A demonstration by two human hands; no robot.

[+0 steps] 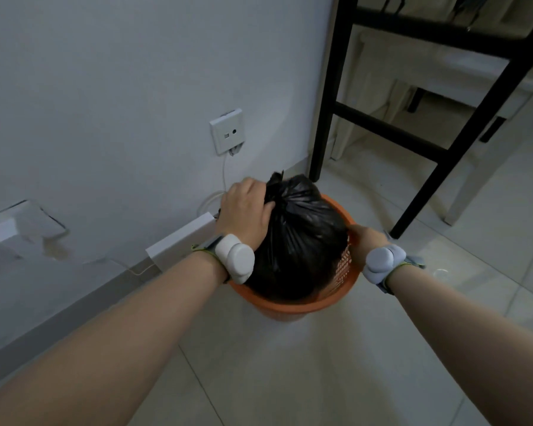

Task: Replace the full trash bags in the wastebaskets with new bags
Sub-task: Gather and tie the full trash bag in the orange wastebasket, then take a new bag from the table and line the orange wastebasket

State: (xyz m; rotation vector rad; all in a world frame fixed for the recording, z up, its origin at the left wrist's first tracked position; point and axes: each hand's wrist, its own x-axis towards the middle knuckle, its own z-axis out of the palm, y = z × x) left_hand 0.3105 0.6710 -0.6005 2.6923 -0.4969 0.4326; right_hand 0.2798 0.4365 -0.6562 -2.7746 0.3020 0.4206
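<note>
Both hands busy — my left hand (pixel 246 210) grips the gathered neck of the black trash bag (pixel 299 241), which bulges from the orange wastebasket (pixel 290 306); my right hand (pixel 365 239) clasps the basket's rim.

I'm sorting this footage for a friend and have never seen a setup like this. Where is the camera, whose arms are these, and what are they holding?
There is no machine here. There is just one picture, taken by a wide-angle camera worn on a person's head and looking down, so the two bare arms are that person's own. Each wrist carries a strapped white device. On the tiled floor, beside a wall with a socket, stands an orange wastebasket with a full black trash bag in it. The left hand grips the bag's gathered top. The right hand holds the basket's rim. A black furniture frame stands behind.
</note>
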